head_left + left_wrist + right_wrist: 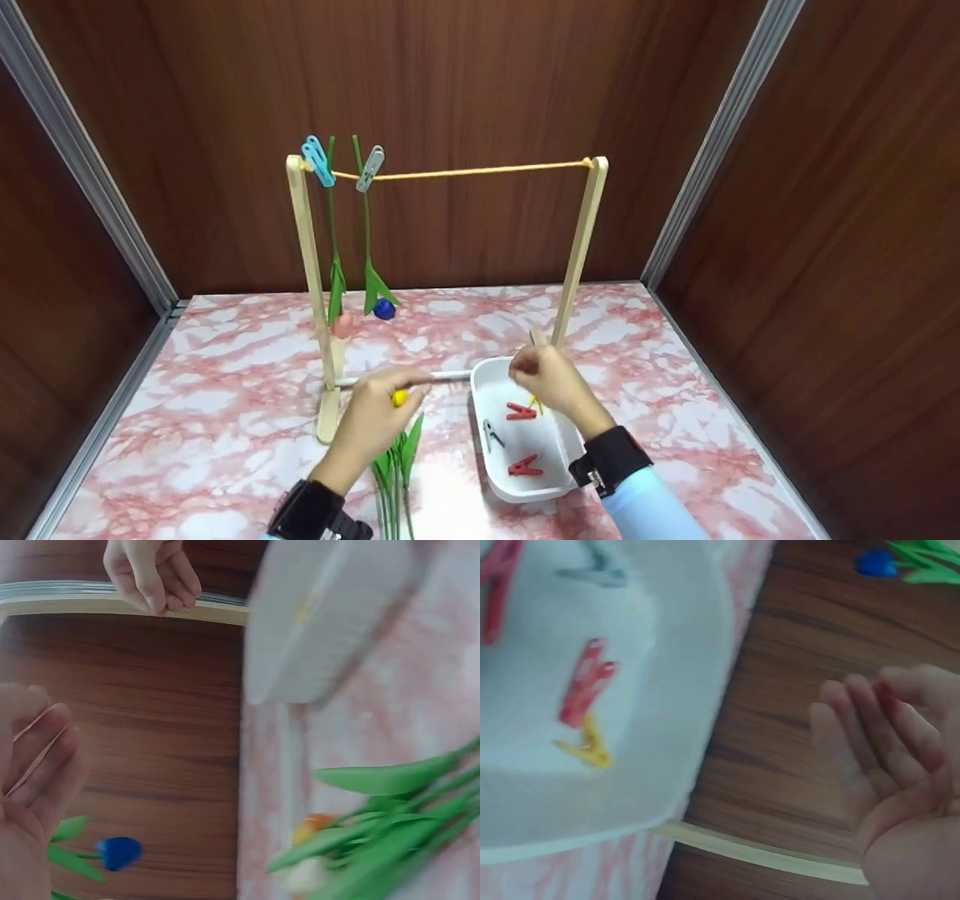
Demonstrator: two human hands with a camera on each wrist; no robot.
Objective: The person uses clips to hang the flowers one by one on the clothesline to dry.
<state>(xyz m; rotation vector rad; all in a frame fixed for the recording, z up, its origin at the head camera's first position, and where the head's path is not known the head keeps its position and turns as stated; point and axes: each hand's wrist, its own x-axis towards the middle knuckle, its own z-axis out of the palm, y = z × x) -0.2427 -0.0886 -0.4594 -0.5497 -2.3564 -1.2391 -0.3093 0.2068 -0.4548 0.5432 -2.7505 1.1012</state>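
My left hand [375, 412] is above a bunch of artificial tulips [394, 465] lying on the table, its fingers extended and holding nothing. A yellow tulip head [400, 397] shows between its thumb and fingers in the head view. Over the far right part of a white tray [517, 496] is my right hand [556, 386], empty, with fingers loosely bent. Inside the tray lie red clothespins [525, 466], a grey one [491, 433] and a yellow one [592, 746]. A blue clothespin [318, 161] and a grey clothespin [370, 169] hold two tulips upside down on the cord.
The orange cord [480, 172] runs between two wooden posts [581, 251]. A pink tulip head [343, 325] and a blue one [384, 308] hang at the left. A white rod [450, 374] joins the stand low down, behind the tray. Wood-patterned panels [480, 82] enclose the marbled table.
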